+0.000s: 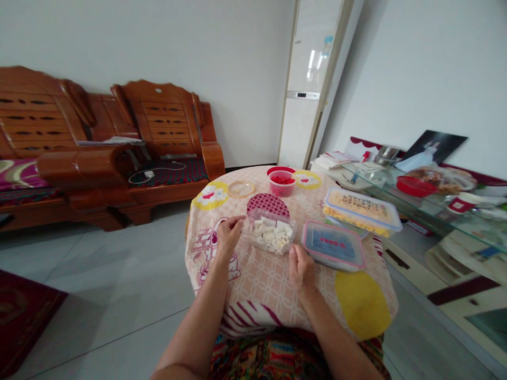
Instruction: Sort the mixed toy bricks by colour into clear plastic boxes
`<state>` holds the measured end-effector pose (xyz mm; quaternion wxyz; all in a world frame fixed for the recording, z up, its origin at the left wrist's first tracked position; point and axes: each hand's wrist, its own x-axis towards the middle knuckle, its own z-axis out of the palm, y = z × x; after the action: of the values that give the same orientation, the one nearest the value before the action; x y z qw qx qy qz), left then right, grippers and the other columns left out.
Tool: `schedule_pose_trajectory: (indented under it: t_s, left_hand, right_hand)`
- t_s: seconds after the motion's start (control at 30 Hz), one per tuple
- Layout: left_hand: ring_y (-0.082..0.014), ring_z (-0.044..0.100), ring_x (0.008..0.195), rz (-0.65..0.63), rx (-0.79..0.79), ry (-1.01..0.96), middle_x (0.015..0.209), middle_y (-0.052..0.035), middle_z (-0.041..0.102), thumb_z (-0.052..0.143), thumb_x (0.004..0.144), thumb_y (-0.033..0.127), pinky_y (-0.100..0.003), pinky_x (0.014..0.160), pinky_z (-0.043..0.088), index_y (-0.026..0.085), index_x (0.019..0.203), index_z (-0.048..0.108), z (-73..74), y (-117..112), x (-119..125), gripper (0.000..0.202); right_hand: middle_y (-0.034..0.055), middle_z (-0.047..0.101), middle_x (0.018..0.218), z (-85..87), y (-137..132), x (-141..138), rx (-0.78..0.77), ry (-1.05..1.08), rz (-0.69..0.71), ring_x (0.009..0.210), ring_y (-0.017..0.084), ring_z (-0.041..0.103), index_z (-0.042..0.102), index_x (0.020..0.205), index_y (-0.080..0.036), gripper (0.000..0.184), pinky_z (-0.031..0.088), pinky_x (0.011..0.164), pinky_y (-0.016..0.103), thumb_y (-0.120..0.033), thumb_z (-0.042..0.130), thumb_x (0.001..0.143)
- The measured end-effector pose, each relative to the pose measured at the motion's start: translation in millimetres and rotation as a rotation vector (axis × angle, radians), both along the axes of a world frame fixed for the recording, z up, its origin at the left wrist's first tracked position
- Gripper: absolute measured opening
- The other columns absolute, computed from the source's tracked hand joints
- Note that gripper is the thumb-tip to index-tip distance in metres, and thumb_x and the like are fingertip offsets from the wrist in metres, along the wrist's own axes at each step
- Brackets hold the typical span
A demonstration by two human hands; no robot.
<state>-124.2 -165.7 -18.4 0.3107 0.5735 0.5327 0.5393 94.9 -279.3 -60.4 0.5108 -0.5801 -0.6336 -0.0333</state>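
Note:
A clear plastic container (270,232) full of white chunks sits mid-table on a patterned cloth (277,285). My left hand (228,235) is at its left edge, fingers curled against the wall. My right hand (300,266) rests near its front right corner, fingers bent, between it and a pink-rimmed lidded box (334,245). Whether either hand truly grips the container is unclear.
A red-rimmed tub of red pieces (281,183) and a loose clear lid (241,188) stand at the far side. A yellow-filled lidded box (362,210) is at the right. Wooden sofa (99,148) left, glass cabinet (435,206) right, tall air conditioner (311,84) behind.

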Motion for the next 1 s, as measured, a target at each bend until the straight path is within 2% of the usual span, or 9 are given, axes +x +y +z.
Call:
schedule_pose_trajectory:
  t_s: [0.13, 0.23, 0.4, 0.5, 0.77, 0.9, 1.0]
  left_hand:
    - [-0.0086, 0.047, 0.046, -0.029, -0.009, -0.14, 0.052, 0.0041, 0.054, 0.061, 0.074, 0.035, -0.019, 0.047, 0.037, 0.011, 0.099, 0.078, 5.3, -12.5, -0.2, 0.038]
    - [-0.0081, 0.048, 0.045, -0.025, -0.017, -0.172, 0.052, 0.0041, 0.055, 0.063, 0.073, 0.035, -0.019, 0.047, 0.039, 0.01, 0.098, 0.077, 8.0, -17.8, -0.4, 0.038]
    - [-0.0079, 0.049, 0.045, -0.028, -0.032, -0.175, 0.052, 0.0042, 0.056, 0.063, 0.074, 0.035, -0.019, 0.046, 0.041, 0.011, 0.098, 0.077, 9.8, -23.3, -0.1, 0.037]
    - [-0.0084, 0.05, 0.045, -0.022, -0.027, -0.157, 0.052, 0.0043, 0.056, 0.062, 0.075, 0.034, -0.019, 0.046, 0.041, 0.011, 0.097, 0.077, 10.9, -23.3, 0.6, 0.035]
    - [-0.009, 0.052, 0.044, -0.007, 0.002, -0.135, 0.054, 0.0035, 0.058, 0.062, 0.075, 0.035, -0.019, 0.044, 0.041, 0.012, 0.098, 0.077, 3.9, -17.5, 0.2, 0.036]
    - [-0.0092, 0.052, 0.045, -0.016, 0.003, -0.105, 0.057, 0.0024, 0.06, 0.062, 0.076, 0.036, -0.019, 0.044, 0.042, 0.013, 0.1, 0.077, 4.5, -17.7, -1.5, 0.037]
    - [-0.012, 0.059, 0.054, -0.004, 0.013, -0.034, 0.067, -0.0023, 0.068, 0.062, 0.079, 0.04, -0.02, 0.047, 0.046, 0.013, 0.102, 0.078, 10.6, -15.2, -3.4, 0.039]
  right_hand:
    - [0.0137, 0.077, 0.102, -4.9, 0.0, -1.1, 0.029, 0.062, -0.045, 0.093, 0.023, 0.073, 0.069, 0.115, -0.015, 0.043, 0.056, 0.082, 0.033, -0.036, 0.032, 0.104]
    - [0.0179, 0.073, 0.12, -4.7, -0.6, -2.6, 0.014, 0.073, -0.079, 0.11, 0.026, 0.071, 0.064, 0.131, -0.012, 0.049, 0.056, 0.091, 0.037, -0.04, 0.034, 0.104]
    - [0.0186, 0.067, 0.133, 0.6, -3.6, -5.2, -0.007, 0.099, -0.032, 0.118, 0.027, 0.068, 0.052, 0.146, -0.012, 0.054, 0.056, 0.098, 0.041, -0.041, 0.032, 0.105]
    - [0.0187, 0.065, 0.137, 2.8, -6.6, -5.3, 0.015, 0.118, -0.029, 0.12, 0.027, 0.067, 0.049, 0.148, -0.012, 0.053, 0.057, 0.097, 0.041, -0.039, 0.032, 0.105]
    - [0.0191, 0.066, 0.135, 0.1, -8.8, -5.8, 0.062, 0.046, -0.043, 0.122, 0.027, 0.066, 0.053, 0.145, -0.011, 0.049, 0.058, 0.098, 0.042, -0.034, 0.036, 0.105]
    - [0.0189, 0.064, 0.137, -0.5, -15.2, -9.6, 0.149, -0.042, -0.027, 0.128, 0.029, 0.061, 0.05, 0.147, -0.013, 0.047, 0.054, 0.104, 0.048, -0.027, 0.039, 0.104]
    - [0.0185, 0.059, 0.143, 7.5, -17.9, -11.0, 0.174, -0.064, -0.011, 0.135, 0.03, 0.055, 0.049, 0.149, -0.016, 0.048, 0.05, 0.109, 0.053, -0.026, 0.039, 0.103]
